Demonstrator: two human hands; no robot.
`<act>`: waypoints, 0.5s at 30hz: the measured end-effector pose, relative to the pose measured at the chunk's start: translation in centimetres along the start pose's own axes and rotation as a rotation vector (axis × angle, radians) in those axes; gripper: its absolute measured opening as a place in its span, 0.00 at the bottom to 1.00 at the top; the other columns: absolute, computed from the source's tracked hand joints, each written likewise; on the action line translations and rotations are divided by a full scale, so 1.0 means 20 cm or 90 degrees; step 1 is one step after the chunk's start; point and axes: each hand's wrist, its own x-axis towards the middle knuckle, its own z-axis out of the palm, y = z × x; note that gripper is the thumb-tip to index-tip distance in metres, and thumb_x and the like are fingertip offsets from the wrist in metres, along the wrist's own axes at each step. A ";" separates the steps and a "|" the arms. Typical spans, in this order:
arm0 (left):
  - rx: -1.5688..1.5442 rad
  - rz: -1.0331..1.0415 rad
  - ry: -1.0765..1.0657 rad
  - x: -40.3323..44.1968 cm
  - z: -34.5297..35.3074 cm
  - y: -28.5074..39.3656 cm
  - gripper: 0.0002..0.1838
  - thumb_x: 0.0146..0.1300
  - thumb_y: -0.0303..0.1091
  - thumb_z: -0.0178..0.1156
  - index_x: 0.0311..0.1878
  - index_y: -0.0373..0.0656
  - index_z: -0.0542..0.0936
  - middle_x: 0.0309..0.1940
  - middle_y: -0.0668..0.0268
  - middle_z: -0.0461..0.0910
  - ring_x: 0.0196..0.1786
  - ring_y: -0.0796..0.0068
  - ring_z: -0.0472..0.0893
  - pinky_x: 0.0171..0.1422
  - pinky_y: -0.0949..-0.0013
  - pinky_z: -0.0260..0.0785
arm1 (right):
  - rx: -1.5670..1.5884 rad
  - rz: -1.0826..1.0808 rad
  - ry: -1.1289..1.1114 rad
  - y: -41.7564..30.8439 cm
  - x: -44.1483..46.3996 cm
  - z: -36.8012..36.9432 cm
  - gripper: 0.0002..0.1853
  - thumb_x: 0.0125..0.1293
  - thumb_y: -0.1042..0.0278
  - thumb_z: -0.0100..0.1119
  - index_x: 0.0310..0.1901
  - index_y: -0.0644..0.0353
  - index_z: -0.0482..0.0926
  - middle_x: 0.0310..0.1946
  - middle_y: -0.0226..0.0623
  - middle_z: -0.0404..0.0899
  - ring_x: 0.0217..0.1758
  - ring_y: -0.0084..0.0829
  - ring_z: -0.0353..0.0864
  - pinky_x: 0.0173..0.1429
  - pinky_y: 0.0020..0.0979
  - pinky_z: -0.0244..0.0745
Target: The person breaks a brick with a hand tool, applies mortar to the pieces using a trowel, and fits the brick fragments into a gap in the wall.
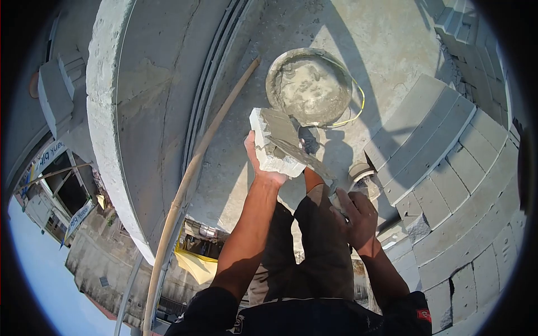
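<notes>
My left hand (261, 162) grips a light grey block (280, 166) from below and the side, holding it up in front of my legs. Wet grey mortar (280, 124) covers part of the block's upper face. My right hand (358, 218) is closed around the handle of a trowel (314, 163), whose blade reaches left across the block and touches the mortar side. The handle is mostly hidden by my fingers. Just beyond the block stands a round tub (271, 73) filled with mortar (312, 89), with a yellow cord (363, 99) at its right side.
Grey blocks (471, 168) are stacked along the right. A bamboo pole (208, 140) leans along the left, beside a tall wall panel (154, 112) with a rough edge. A yellow sheet (196, 265) and buildings (103, 255) lie far below at the lower left.
</notes>
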 end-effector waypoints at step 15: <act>-0.045 0.090 -0.021 0.05 -0.17 0.00 0.35 0.60 0.65 0.48 0.62 0.51 0.77 0.52 0.60 0.80 0.53 0.54 0.79 0.55 0.42 0.73 | 0.164 0.124 -0.005 -0.21 -0.27 -0.03 0.28 0.58 0.68 0.70 0.62 0.61 0.76 0.35 0.43 0.77 0.33 0.38 0.79 0.37 0.35 0.75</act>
